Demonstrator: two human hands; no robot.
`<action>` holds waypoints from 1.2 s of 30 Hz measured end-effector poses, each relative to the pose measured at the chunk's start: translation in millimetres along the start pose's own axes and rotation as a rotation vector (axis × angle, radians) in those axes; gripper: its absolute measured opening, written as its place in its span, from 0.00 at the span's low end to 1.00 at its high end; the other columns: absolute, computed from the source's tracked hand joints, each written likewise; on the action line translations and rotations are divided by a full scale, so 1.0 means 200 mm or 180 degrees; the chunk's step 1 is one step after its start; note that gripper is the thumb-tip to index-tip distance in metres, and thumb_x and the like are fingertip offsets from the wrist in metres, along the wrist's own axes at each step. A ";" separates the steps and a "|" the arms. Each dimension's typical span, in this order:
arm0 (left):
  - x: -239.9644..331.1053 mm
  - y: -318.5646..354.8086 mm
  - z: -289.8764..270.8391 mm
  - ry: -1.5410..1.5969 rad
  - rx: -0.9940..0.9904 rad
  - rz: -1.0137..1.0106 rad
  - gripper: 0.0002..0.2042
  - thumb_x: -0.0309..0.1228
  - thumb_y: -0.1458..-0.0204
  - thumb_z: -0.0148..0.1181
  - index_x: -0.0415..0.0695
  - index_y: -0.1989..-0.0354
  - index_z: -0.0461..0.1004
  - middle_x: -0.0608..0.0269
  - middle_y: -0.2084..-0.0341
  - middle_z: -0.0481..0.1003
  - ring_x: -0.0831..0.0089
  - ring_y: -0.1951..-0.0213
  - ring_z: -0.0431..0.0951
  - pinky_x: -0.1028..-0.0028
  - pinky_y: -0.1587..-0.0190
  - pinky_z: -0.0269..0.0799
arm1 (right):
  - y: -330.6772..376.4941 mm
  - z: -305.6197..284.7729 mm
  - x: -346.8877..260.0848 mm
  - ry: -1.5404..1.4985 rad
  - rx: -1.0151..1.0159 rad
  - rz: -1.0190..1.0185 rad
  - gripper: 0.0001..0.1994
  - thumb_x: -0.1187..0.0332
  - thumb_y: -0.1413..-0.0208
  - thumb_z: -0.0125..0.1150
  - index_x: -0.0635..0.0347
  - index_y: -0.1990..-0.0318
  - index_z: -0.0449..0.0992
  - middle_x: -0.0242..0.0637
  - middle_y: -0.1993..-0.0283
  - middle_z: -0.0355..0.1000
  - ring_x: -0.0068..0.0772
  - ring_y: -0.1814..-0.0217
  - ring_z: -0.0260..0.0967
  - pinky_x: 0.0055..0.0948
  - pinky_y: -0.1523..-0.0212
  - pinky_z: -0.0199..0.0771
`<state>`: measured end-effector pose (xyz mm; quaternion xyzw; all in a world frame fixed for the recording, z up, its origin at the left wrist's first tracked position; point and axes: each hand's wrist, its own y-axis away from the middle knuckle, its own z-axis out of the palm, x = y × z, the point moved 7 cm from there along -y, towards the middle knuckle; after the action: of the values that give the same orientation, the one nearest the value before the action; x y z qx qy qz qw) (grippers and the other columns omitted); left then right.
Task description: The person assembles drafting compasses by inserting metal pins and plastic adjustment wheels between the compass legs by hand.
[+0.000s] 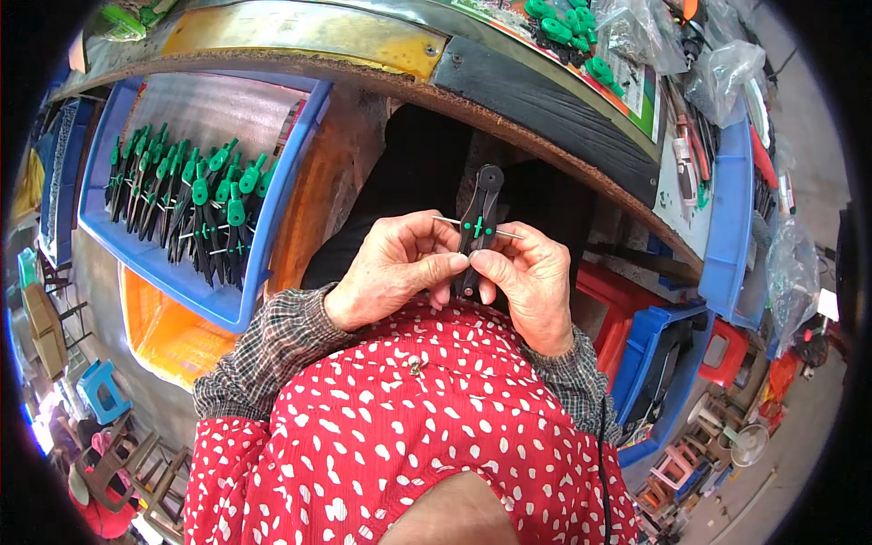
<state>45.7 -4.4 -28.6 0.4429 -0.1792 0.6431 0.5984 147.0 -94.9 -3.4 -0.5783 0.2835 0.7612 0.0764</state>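
The scene is evenly lit by bright daylight. Straight edges are bent by fisheye distortion, and black vignetting is seen all around from 12 o'clock.

The workbench (545, 109) is curving across the top; below its edge both hands are meeting on a compass tool (479, 227), left hand (395, 268) on its left, right hand (527, 277) on its right; a tray (282, 182) of like tools is sitting left of the workbench.

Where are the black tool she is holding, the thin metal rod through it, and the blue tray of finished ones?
Black tool (482, 195), head view, on its upper arm.
Metal rod (445, 219), head view, on its left end.
Blue tray (238, 306), head view, on its near rim.
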 end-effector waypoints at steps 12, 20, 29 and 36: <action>0.06 0.04 0.02 0.0124 0.0184 0.0089 0.05 0.22 0.45 0.56 0.35 0.63 0.68 0.66 0.79 0.70 0.82 0.84 0.71 0.84 0.81 0.68 | 0.01 0.00 -0.04 -0.0044 0.0028 0.0073 0.08 0.79 0.47 0.61 0.69 0.60 0.74 0.31 0.72 0.72 0.12 0.79 0.64 0.13 0.79 0.65; 0.12 0.05 -0.01 -0.0042 0.0147 0.0061 0.04 0.20 0.46 0.56 0.35 0.65 0.67 0.67 0.80 0.70 0.83 0.85 0.70 0.83 0.82 0.67 | 0.01 -0.02 -0.09 0.0178 0.0097 0.0115 0.06 0.79 0.50 0.62 0.68 0.64 0.75 0.30 0.74 0.72 0.11 0.79 0.64 0.12 0.80 0.64; 0.17 0.03 -0.02 -0.0417 0.0181 0.0089 0.04 0.19 0.47 0.56 0.36 0.66 0.67 0.66 0.81 0.71 0.82 0.86 0.71 0.83 0.83 0.67 | 0.00 -0.01 -0.11 0.0335 0.0124 0.0084 0.10 0.78 0.48 0.63 0.68 0.58 0.74 0.29 0.71 0.72 0.11 0.76 0.65 0.13 0.79 0.65; 0.14 0.03 -0.01 -0.0481 0.0032 0.0167 0.06 0.22 0.48 0.59 0.37 0.63 0.69 0.71 0.77 0.71 0.88 0.78 0.69 0.85 0.78 0.68 | -0.02 0.01 -0.14 0.0302 0.0072 -0.0231 0.09 0.72 0.45 0.64 0.67 0.59 0.76 0.28 0.66 0.73 0.12 0.66 0.67 0.15 0.66 0.70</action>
<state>43.2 13.7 -5.7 0.4883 -0.2322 0.6242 0.5639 155.9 -85.5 21.8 -0.6227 0.2742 0.7264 0.0970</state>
